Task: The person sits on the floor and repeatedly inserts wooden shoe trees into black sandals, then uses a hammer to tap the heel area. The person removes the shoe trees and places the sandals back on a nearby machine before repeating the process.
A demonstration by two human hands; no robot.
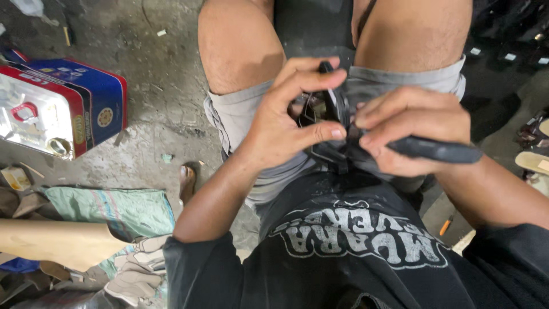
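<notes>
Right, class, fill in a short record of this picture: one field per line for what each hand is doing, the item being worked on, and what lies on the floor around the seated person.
left hand: left hand grips the black part over the lap, thumb pressed against its side
right hand: right hand holds a black-handled tool against the part
clothing: grey shorts, black printed shirt
floor, left: red and blue metal tin lying on its side on the concrete floor
lower left: greenish sack, pale work gloves

Stained grey concrete floor [154, 74], littered with scraps, dimly lit.
</notes>
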